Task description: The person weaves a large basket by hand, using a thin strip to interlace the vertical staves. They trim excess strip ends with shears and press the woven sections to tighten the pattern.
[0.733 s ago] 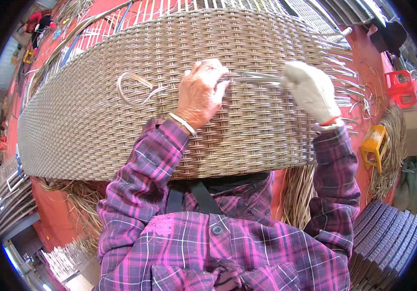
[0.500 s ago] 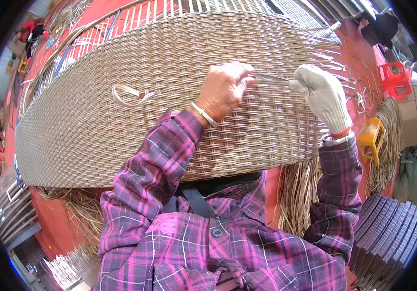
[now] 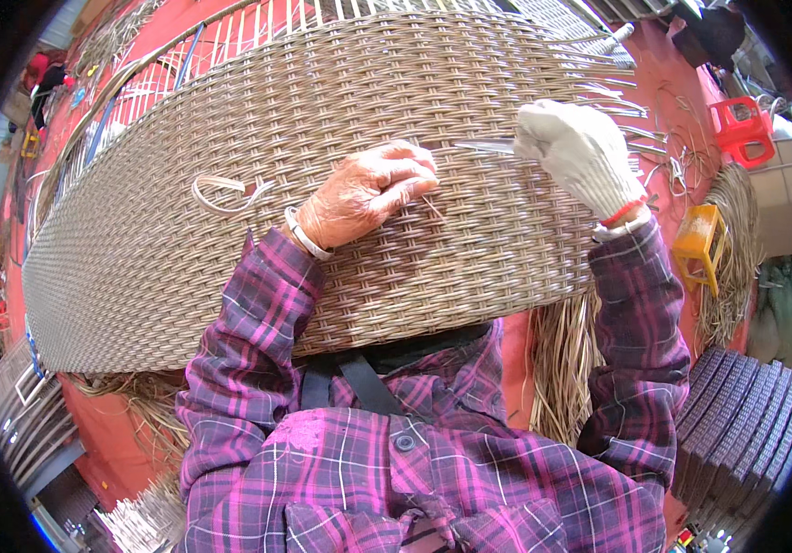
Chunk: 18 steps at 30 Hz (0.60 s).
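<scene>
Thin pale flat wicker strand runs L-R across top of big brown woven rattan panel, betw. bare left hand, fingers pinched at weave, & white-gloved right hand fisted on strand's far end, nearer it.

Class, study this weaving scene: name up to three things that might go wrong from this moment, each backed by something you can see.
1. The left hand is bare and presses its fingertips into the woven panel; stiff strip ends might scratch or cut it.
2. The gloved right hand grips a pale strip near the unfinished edge; the strip could slip from the glove or kink.
3. A loose strip loop lies on the weave and might snag a sleeve.
</scene>
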### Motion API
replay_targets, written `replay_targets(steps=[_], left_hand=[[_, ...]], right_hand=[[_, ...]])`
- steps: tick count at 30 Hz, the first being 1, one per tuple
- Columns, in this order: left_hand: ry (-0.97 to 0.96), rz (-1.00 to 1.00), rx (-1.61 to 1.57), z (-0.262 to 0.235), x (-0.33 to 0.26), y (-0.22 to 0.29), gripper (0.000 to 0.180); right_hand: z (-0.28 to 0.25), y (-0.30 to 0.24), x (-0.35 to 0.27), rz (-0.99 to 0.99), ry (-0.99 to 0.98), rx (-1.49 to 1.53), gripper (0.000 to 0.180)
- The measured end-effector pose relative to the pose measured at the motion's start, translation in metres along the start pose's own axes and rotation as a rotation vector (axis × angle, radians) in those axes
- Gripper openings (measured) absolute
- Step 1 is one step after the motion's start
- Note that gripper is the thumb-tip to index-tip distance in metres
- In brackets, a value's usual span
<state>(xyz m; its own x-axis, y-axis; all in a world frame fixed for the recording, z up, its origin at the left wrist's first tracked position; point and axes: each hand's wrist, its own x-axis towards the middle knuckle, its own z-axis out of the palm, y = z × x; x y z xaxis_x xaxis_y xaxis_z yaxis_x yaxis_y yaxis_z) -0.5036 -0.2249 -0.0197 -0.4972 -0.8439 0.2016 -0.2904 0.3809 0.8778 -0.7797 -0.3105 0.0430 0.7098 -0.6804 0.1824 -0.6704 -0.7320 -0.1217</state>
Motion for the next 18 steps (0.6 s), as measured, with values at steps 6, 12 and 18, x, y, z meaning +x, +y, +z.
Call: replay_targets(steps=[6, 12, 18], left_hand=[[-0.061, 0.057, 0.031, -0.001, -0.003, -0.001, 0.032], [0.246, -0.105, 0.043, 0.007, 0.008, 0.006, 0.005], [0.372, -0.382, 0.159, -0.006, 0.008, 0.005, 0.015]], right_hand=[[0.026, -0.007, 0.024, 0.040, -0.107, 0.021, 0.015], [0.047, -0.019, 0.040, -0.014, -0.102, 0.067, 0.024], [0.037, -0.020, 0.009, -0.016, 0.068, -0.064, 0.023]])
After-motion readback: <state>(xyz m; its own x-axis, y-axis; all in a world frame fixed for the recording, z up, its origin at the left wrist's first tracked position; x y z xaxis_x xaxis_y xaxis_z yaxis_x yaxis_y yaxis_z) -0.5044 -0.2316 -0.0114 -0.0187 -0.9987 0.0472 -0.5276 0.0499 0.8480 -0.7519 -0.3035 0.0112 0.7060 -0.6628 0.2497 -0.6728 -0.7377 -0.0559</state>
